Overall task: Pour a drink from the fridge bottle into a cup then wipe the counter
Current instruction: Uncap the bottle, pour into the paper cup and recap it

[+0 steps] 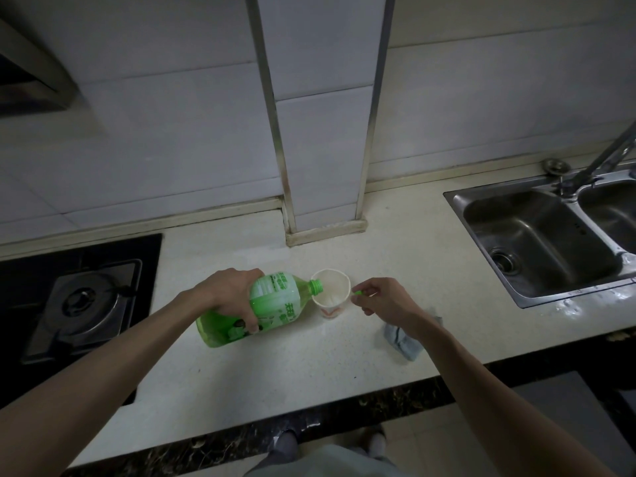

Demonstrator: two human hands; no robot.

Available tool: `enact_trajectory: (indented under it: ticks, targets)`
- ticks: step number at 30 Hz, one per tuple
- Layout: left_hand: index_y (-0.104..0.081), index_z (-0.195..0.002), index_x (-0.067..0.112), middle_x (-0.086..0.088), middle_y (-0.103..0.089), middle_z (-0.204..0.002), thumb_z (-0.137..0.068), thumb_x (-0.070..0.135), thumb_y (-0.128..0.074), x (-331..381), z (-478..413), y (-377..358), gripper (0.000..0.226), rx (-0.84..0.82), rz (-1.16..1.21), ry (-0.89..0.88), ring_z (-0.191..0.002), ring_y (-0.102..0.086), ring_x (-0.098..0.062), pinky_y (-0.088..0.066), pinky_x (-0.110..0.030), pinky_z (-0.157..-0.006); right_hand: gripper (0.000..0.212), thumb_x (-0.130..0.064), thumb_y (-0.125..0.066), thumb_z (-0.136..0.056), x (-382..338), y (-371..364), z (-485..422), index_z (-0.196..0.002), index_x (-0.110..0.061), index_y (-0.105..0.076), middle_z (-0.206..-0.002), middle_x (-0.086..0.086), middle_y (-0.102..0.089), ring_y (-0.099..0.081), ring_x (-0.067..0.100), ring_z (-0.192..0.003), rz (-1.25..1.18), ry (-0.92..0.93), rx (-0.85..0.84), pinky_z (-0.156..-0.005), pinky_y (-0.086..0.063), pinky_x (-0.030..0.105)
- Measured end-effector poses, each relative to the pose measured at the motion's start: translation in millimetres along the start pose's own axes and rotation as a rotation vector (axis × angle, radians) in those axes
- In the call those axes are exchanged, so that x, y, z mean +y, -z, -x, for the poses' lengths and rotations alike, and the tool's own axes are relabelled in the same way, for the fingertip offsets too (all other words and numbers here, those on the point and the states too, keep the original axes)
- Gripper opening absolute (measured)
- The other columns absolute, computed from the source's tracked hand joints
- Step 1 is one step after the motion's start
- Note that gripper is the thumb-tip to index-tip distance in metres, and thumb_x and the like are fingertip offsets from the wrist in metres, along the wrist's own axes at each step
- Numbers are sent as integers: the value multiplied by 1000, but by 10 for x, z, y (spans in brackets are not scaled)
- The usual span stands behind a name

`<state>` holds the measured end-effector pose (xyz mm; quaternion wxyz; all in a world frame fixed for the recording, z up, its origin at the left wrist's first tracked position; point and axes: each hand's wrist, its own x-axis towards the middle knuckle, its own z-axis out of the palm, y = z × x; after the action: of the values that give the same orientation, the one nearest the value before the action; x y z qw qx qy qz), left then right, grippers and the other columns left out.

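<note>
At the left edge of the surface (275,373) sits the stove (86,301). Just right of it, the left hand (234,294) grips the green bottle (272,299) round its body and tips it almost flat, its open mouth at the near-left rim of the paper cup (332,294), which stands mid-surface below the tiled pillar. This looks like the pouring step; I cannot make out a stream or how full the cup is. The right hand (385,297) pinches the green cap (358,292) just beside the cup. A grey cloth (402,342) lies under that forearm, the sink (537,242) at the far right. Next calls for steady tilting, righting, recapping, then the cloth. The bottle's label carries white Chinese characters, too small to read; the cup shows an orange mark.
</note>
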<state>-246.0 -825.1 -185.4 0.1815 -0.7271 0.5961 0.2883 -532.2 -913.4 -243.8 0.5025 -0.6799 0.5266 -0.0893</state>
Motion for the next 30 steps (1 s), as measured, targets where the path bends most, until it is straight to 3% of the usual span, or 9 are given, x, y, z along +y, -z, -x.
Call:
enact_trajectory:
  ticks: [10, 19, 30]
  targets:
    - [-39, -136, 31, 3, -60, -118, -57, 52, -85, 0, 17, 3, 94, -7, -5, 4, -102, -57, -19, -53, -34, -83, 26, -25, -70, -87, 23, 34, 44, -111, -13, -69, -82, -2, -70, -64, 8, -68, 7, -11, 10, -59, -47, 14]
    - [-41, -134, 31, 2, -60, -120, -58, 50, -85, 13, 36, 18, 90, -15, 0, 2, -105, -57, -20, -53, -35, -86, 28, -26, -71, -87, 58, 10, 47, -111, -13, -69, -87, 6, -73, -69, 16, -77, -14, -20, 8, -72, -54, 25]
    - [-41, -135, 31, 2, -59, -121, -60, 49, -85, 3, 53, 46, 90, -6, -3, -1, -105, -56, -20, -52, -34, -86, 26, -25, -70, -88, 15, 2, 44, -110, -14, -69, -88, 5, -73, -69, 18, -81, -11, -17, 6, -69, -52, 20]
